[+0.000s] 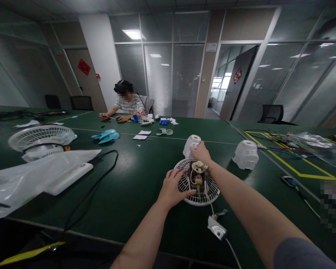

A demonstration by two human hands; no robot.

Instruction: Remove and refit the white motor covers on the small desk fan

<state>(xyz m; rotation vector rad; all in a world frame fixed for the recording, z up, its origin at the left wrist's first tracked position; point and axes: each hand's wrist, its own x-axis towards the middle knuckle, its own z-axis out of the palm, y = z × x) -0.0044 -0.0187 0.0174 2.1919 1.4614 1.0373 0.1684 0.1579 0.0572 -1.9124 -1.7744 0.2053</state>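
A white fan grille point(204, 194) lies flat on the green table with a bare fan motor point(197, 175) on top of it. My left hand point(172, 188) rests on the grille's left edge, fingers curled on it beside the motor. My right hand point(201, 151) reaches past the motor and closes on a white motor housing cover point(190, 144) standing just behind the grille. A cord runs from the motor to a small switch part point(217, 228) near the table's front edge.
A second white housing cover point(246, 154) sits to the right. A white fan with grille point(42, 138), plastic bag point(30, 173) and black cable point(100, 179) lie at left. Blue fan blades point(106, 135) lie mid-table. A person sits at the far side. Coloured wires point(280, 147) lie right.
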